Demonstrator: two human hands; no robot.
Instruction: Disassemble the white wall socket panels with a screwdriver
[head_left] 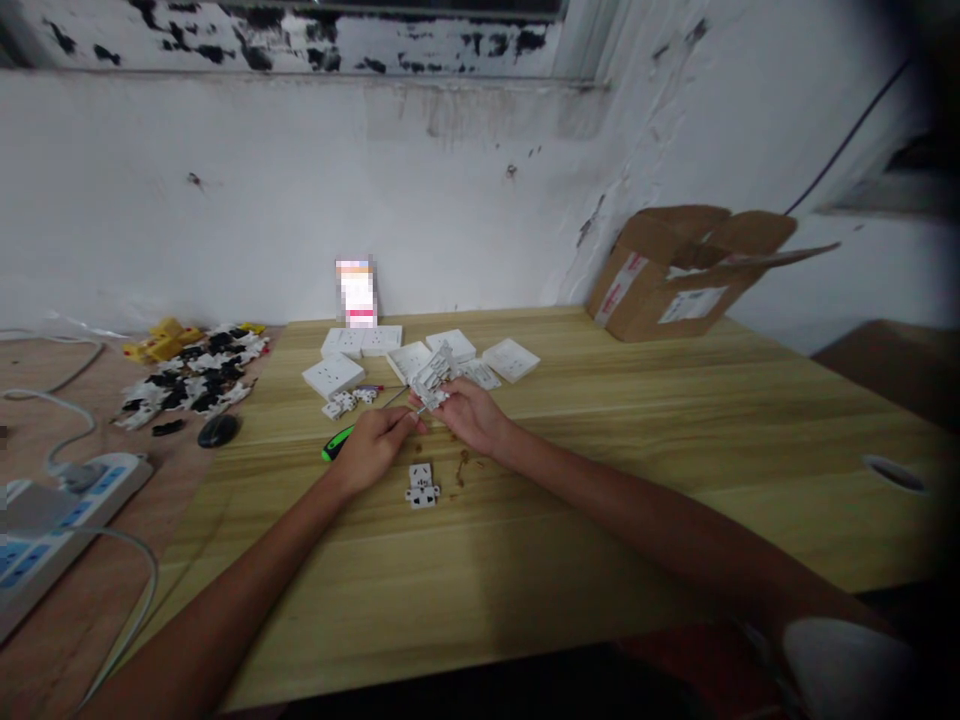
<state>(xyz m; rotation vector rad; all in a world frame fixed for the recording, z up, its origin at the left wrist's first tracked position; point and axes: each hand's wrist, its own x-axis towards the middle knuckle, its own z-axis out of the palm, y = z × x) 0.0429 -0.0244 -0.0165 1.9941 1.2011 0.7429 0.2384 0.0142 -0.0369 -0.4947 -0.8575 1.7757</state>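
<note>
My right hand (474, 418) is closed around the edge of a white socket panel (433, 374), held tilted above the table with its ribbed back showing. My left hand (375, 445) is at the panel's lower edge, thumb and fingers pinched together; a small shiny bit shows by the fingertips, too small to name. Behind the left hand lies a screwdriver (337, 442) with a green and black handle, partly hidden. Nearer to me, a white socket insert (422, 486) rests on the wood. More small white inserts (350, 402) lie left of the panel.
Several white socket plates (511, 360) lie toward the wall, where a lit phone (357, 293) leans. An open cardboard box (667, 275) stands back right. On the left are black and white parts (191, 385), a mouse (218, 430) and a power strip (112, 490) with cables.
</note>
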